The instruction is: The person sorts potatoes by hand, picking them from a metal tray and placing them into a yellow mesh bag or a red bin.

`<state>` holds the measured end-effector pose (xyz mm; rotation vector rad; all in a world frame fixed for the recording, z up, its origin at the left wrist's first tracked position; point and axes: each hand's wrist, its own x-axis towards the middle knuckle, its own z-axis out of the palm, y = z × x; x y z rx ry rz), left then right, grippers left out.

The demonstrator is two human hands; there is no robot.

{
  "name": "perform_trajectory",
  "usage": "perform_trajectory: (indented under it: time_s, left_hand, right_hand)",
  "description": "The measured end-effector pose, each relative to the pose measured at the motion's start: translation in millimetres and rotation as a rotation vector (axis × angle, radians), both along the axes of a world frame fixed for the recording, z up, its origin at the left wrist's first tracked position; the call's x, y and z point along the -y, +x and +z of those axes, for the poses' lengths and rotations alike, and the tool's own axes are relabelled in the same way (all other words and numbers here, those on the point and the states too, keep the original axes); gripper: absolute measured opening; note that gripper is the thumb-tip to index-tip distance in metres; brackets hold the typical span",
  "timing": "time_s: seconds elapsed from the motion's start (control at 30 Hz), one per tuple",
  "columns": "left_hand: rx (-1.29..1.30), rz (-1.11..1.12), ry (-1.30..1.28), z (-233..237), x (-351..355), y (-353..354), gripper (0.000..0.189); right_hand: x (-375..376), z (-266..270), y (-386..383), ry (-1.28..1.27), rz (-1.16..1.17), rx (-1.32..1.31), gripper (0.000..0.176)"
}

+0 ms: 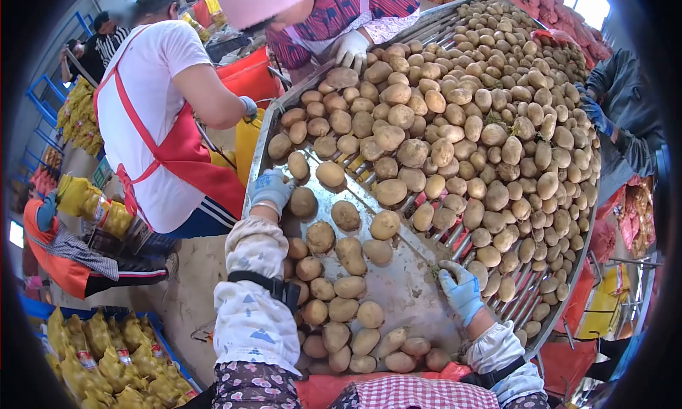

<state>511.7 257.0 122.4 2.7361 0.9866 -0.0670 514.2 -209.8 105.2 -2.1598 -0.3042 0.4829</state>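
Observation:
My left hand [271, 190], in a light blue glove, is at the left rim of the metal sorting table [419, 267]. Its fingers are stretched out, with no potato visible in them. Close beside it lie a dark potato [303, 203] and a paler potato [298, 165]. My right hand [460, 291], also gloved in light blue, rests low over the bare metal near the roller bars [518, 295]. Its fingers are apart, and a potato [477, 272] lies just beyond them. Loose potatoes [344, 309] gather along the near left side of the table, between my arms.
A large potato heap [497, 125] covers the rollers. Across the table are a person's white-gloved hand [351, 50] and, at right, another's blue-gloved hand [595, 114]. A person in a red apron [192, 160] stands at left. Filled yellow mesh bags [117, 366] sit lower left.

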Motion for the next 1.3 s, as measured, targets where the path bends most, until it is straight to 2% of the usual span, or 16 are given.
perform_trajectory:
  time_s: [0.1, 0.17, 0.23, 0.27, 0.33, 0.43, 0.5, 0.63, 0.77, 0.83, 0.93, 1.0, 1.07, 1.17, 1.23, 1.3]
  left_hand:
    - [0.464, 0.079, 0.031, 30.0, 56.8, -30.9, 0.033]
    - [0.305, -0.530, 0.075, 71.9, 126.5, -47.0, 0.018]
    - [0.548, -0.702, -0.619, 70.4, 177.4, -63.8, 0.024]
    - [0.555, -0.692, -0.614, 70.8, 170.1, -63.2, 0.024]
    - [0.210, -0.325, 0.086, 62.7, 146.7, -60.3, 0.036]
    - [0.324, -0.270, 0.346, -1.9, 126.2, -115.2, 0.045]
    - [0.211, -0.299, 0.226, 9.5, 144.3, -142.2, 0.048]
    - [0.108, -0.159, -0.210, 31.1, 105.4, -126.7, 0.054]
    - [0.461, -0.253, 0.709, -31.5, 32.0, -83.7, 0.060]
    - [0.042, 0.042, 0.133, -9.2, 51.8, -68.7, 0.061]
    - [0.238, -0.027, -0.109, -23.7, 48.5, -101.9, 0.060]
    - [0.129, -0.127, -0.045, -23.1, 48.6, -123.4, 0.051]
    - [0.333, -0.270, -0.064, -24.6, 44.3, -137.7, 0.045]
    - [0.895, 0.011, -0.847, 25.7, 91.0, -125.8, 0.044]
    - [0.868, -0.105, -1.551, 73.5, 140.9, -117.5, 0.047]
    - [0.740, -0.329, -1.381, 70.2, 188.8, -102.6, 0.057]
  right_hand:
    - [-3.1, 4.4, 2.9, 0.321, -0.049, -0.389, 0.042]
    - [-19.3, 24.5, -2.4, 0.560, -0.053, -0.676, 0.047]
    - [-43.4, 52.6, -14.1, 0.852, -0.095, -0.955, 0.056]
    - [-49.6, 55.5, -13.7, 0.831, 0.079, -0.836, 0.056]
    - [-45.0, 62.5, -12.5, 0.856, 0.026, -0.900, 0.056]
    - [-38.1, 71.7, -6.2, 0.887, -0.060, -0.929, 0.049]
    - [-22.3, 51.8, -1.0, 0.682, -0.162, -0.538, 0.038]
    - [-8.0, -4.4, -6.8, 0.491, -0.164, -0.426, 0.031]
    - [-3.1, -13.3, -13.2, 0.191, -0.150, -0.252, 0.037]
    - [0.4, -13.4, -11.5, 0.287, -0.154, -0.336, 0.034]
    - [13.1, -30.5, 2.5, 0.300, 0.015, -0.265, 0.039]
    - [11.7, -13.3, -4.3, 0.657, -0.221, -0.696, 0.044]
    - [21.2, 4.3, -10.0, 0.855, -0.240, -0.895, 0.046]
    - [16.9, 30.5, -17.9, 1.151, -0.199, -1.115, 0.053]
    - [18.5, 36.8, -24.6, 1.211, -0.192, -1.138, 0.057]
    - [20.3, 36.1, -31.6, 1.275, -0.240, -1.190, 0.061]
